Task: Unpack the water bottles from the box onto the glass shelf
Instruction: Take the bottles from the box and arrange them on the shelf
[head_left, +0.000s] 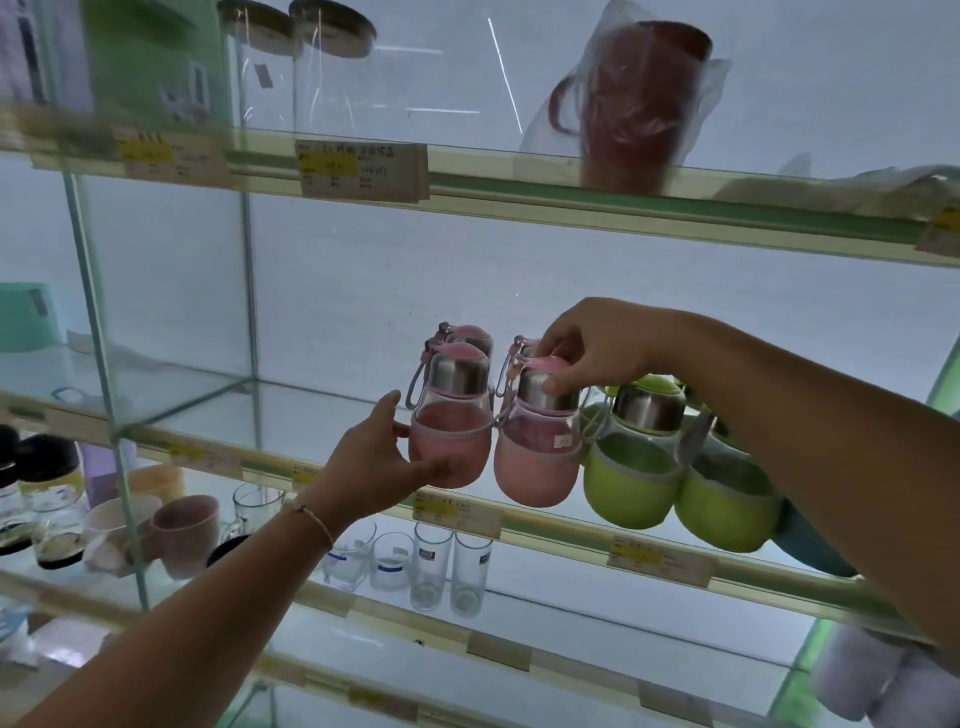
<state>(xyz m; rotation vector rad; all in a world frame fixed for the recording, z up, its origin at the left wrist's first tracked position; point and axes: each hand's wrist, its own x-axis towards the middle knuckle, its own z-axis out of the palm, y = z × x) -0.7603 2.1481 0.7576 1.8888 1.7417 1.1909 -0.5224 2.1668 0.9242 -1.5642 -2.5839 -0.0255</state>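
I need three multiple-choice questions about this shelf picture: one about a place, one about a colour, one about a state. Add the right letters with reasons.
1. Where do the drinking glasses stand?
A) one level below the water bottles
B) on the floor
C) in a box

2. What colour is the bottle with its lid in the grip of the right hand?
A) green
B) pink
C) blue

3. How is the red mug on the top shelf?
A) bare
B) inside a plastic bag
C) lying flat

Key: 1 A, they stand under the bottle row; 2 B, its sleeve is pink; 3 B, clear plastic surrounds it.
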